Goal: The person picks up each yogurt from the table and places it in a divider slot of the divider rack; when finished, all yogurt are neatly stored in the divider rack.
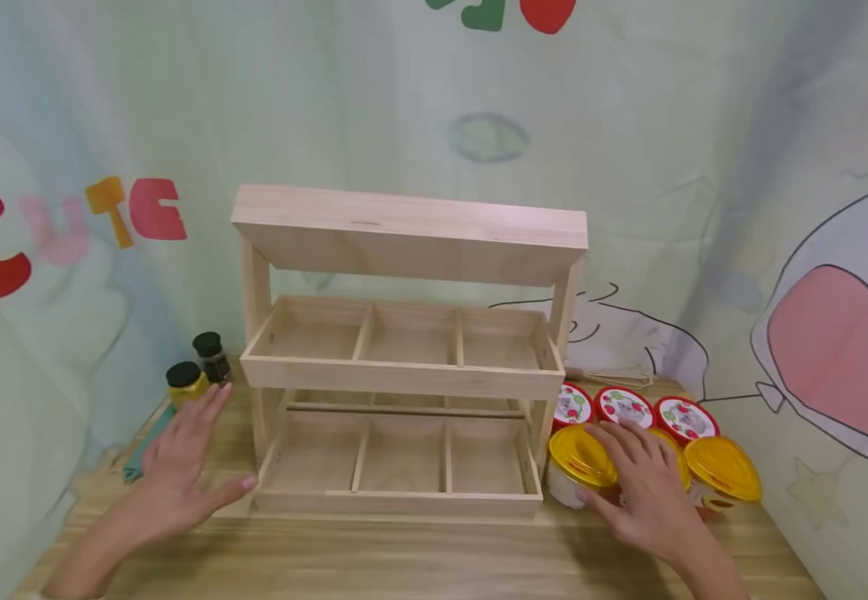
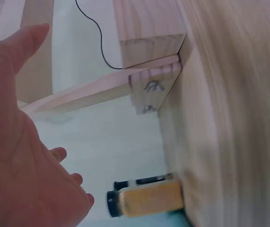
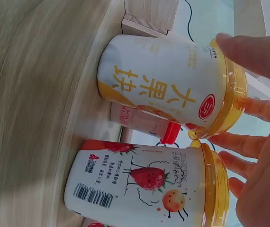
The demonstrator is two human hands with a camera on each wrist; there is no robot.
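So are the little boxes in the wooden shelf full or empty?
Empty. The head view shows bare wood in all six compartments of the shelf; the cups and jars stand on the table beside it.

Counted items on a wooden bench point(image 1: 418, 558)

One wooden rack point(image 1: 403, 358); three yellow-lidded cups point(image 1: 582, 457), one mostly hidden; three red-lidded cups point(image 1: 624, 406); two dark-capped jars point(image 1: 188, 382); possibly one whisk point(image 1: 609, 377); two hands point(image 1: 178, 467).

1. Yellow-lidded yogurt cup point(image 1: 580, 463): white, printed in yellow, upright on the table just right of the rack, under the right hand's fingers.
2. Second yellow-lidded cup point(image 3: 144, 189): fruit drawings and a barcode, upright just beside it.
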